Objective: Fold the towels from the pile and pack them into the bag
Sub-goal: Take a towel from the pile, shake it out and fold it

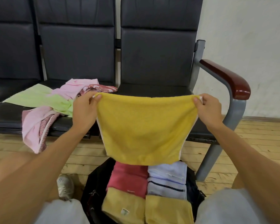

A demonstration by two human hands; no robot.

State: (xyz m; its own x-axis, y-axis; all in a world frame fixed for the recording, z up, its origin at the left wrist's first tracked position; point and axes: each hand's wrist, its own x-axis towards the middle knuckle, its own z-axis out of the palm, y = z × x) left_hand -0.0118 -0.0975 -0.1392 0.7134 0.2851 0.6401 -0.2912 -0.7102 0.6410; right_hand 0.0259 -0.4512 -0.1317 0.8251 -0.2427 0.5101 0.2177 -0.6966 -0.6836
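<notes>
Several folded towels (pixel 128 178), two yellow, one red and some white with stripes, lie side by side in the black bag (pixel 94 183) on the floor between my knees. Above the bag I hold a yellow towel (pixel 144 126) spread in the air, my left hand (pixel 84 109) pinching one upper corner and my right hand (pixel 208 109) pinching the other. Behind, the pile (pixel 55 101) of green, pink and patterned towels lies on the bench (pixel 152 62) seat at the left, partly hanging over its front edge.
</notes>
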